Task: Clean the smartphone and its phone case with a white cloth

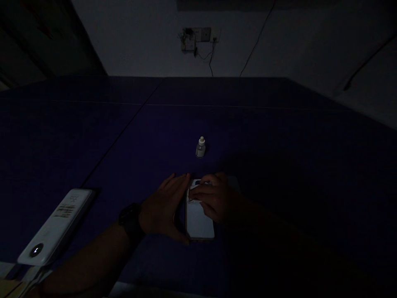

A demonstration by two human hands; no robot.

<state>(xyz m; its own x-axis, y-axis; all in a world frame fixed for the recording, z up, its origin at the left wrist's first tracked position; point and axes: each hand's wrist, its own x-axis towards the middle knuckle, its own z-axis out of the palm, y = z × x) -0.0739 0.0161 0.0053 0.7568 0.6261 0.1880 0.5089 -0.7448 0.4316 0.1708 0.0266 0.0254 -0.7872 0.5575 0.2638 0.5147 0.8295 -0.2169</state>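
Observation:
A phone (200, 225) lies flat on the dark blue table, its upward face pale and bright. My left hand (164, 207), with a dark watch at the wrist, rests along the phone's left side. Its fingers are stretched out and the thumb reaches the lower left corner. Over the phone's upper part, my right hand (217, 198) presses down with bent fingers on a thin white tissue (194, 201). Most of the tissue is hidden under those fingers. Beyond the phone, a small clear bottle (200, 150) with a white cap stands upright.
A white power bank (58, 227) with a lit display lies at the left, cables near its lower end. Partly behind my right hand is a faint flat object (234, 182), too dark to identify. Wall sockets (201, 34) with plugs and cords are at the back. The room is very dim.

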